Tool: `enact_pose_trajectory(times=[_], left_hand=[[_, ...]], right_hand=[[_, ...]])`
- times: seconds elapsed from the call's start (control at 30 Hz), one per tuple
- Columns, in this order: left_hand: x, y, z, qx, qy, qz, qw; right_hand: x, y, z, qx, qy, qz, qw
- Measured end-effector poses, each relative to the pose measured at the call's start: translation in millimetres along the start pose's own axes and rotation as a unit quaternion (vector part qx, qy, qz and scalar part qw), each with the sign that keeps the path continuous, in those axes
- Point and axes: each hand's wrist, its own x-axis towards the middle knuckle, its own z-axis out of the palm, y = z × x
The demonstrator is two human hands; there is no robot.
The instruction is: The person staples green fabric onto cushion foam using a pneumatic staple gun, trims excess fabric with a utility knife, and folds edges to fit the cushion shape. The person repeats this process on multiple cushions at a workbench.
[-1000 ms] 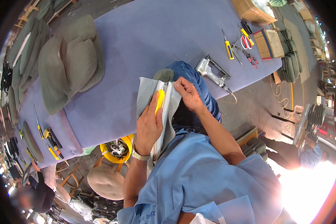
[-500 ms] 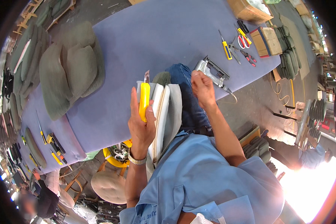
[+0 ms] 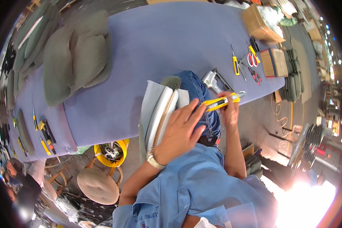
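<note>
A yellow utility knife (image 3: 215, 103) is in my right hand (image 3: 231, 113), its blade end pointing right. My left hand (image 3: 180, 129) is open, its fingers stretched toward the knife's near end; whether they touch it I cannot tell. Under and beside my left hand stands a padded piece (image 3: 158, 112) on edge, white with a brown strip along it and loose grey fabric at its sides. It leans against my leg in blue jeans (image 3: 197, 85). A silver staple gun (image 3: 213, 81) lies on the table just beyond my right hand.
The blue-grey table (image 3: 152, 41) carries stacked dark green cushions (image 3: 78, 57) at left. Screwdriver (image 3: 235, 65), pliers (image 3: 255, 76) and red-handled scissors (image 3: 250, 59) lie at right, near cardboard boxes (image 3: 273, 62). Below are a yellow bucket (image 3: 106, 161) and round-seated chair (image 3: 98, 186).
The utility knife has passed from my left hand to my right hand and turned from upright to sideways. My left hand has moved right, over the padded piece, and opened.
</note>
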Motion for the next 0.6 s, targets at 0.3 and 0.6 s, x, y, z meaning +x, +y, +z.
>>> enact_pose_trajectory(times=[0.3, 0.6], left_hand=[[-173.1, -128.8, -60.1, 0.037, 0.249, -0.422, 0.871], [-310.8, -102.3, 79.8, -0.484, 0.350, -0.654, 0.465]], right_hand=[[183.3, 56.3, -161.2, -0.561, 0.117, -0.060, 0.817], [185.9, 40.1, -65.6, -0.452, 0.002, -0.162, 0.877]])
